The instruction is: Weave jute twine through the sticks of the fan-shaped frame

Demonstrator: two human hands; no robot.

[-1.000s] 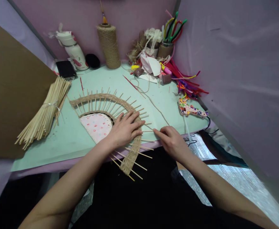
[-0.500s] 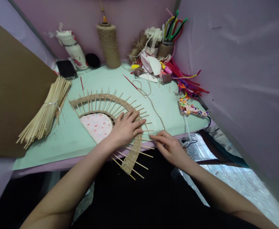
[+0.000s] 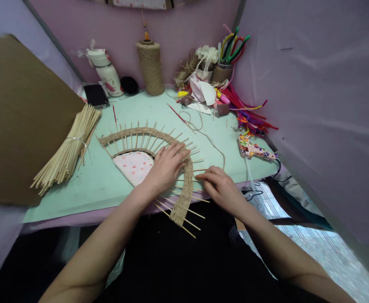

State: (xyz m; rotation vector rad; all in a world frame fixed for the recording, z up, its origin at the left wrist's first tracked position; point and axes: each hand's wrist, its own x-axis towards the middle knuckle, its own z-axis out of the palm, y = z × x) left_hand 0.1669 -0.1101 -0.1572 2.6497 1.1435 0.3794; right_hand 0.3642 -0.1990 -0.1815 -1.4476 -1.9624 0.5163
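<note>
A half-round woven fan of thin sticks and jute twine (image 3: pixel 189 176) lies on the table, its lower end reaching past the front edge. At its centre is a half-circle of white cloth with red dots (image 3: pixel 134 165). My left hand (image 3: pixel 164 168) rests flat on the sticks and woven band, fingers stretched out. Just right of the band, my right hand (image 3: pixel 222 188) pinches the jute twine (image 3: pixel 224 158) by the stick tips. From there the twine loops back across the table toward a red pointed stick (image 3: pixel 176 112).
At left a bundle of sticks (image 3: pixel 67 147) leans against a cardboard sheet (image 3: pixel 23 109). Along the back stand a bottle (image 3: pixel 108 75), a twine spool (image 3: pixel 150 69) and a scissors holder (image 3: pixel 222 72). Pipe cleaners (image 3: pixel 250 115) and a glue gun (image 3: pixel 256 149) lie at right.
My right hand has moved slightly up and closer to the woven band, and the twine now bows out beyond it. My left hand stays on the fan. The view has tilted up a little.
</note>
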